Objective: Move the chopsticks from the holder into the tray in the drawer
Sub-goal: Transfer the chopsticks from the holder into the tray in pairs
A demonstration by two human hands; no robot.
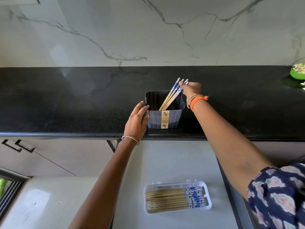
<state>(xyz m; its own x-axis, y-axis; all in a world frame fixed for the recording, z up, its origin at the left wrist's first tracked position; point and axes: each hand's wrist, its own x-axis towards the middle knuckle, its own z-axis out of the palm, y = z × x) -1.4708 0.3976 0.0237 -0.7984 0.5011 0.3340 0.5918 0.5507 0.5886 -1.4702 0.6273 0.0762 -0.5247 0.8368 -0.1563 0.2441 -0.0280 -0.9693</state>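
A dark square holder [165, 119] stands near the front edge of the black counter. Several wooden chopsticks with blue-and-white tops [171, 95] lean in it toward the back right. My right hand [190, 89] reaches over the holder's far right corner and pinches the patterned tops of the chopsticks. My left hand [137, 120] rests against the holder's left wall with its fingers spread and relaxed. Below, in the open drawer, a clear plastic tray [208, 198] holds several chopsticks [175, 198] lying side by side, their blue tops to the right.
The black counter [66, 103] runs across the view under a white marble wall. A green bowl [297, 72] sits at its far right. The grey drawer floor [165, 162] lies below the counter edge. Cabinet handles [18, 146] show at the left.
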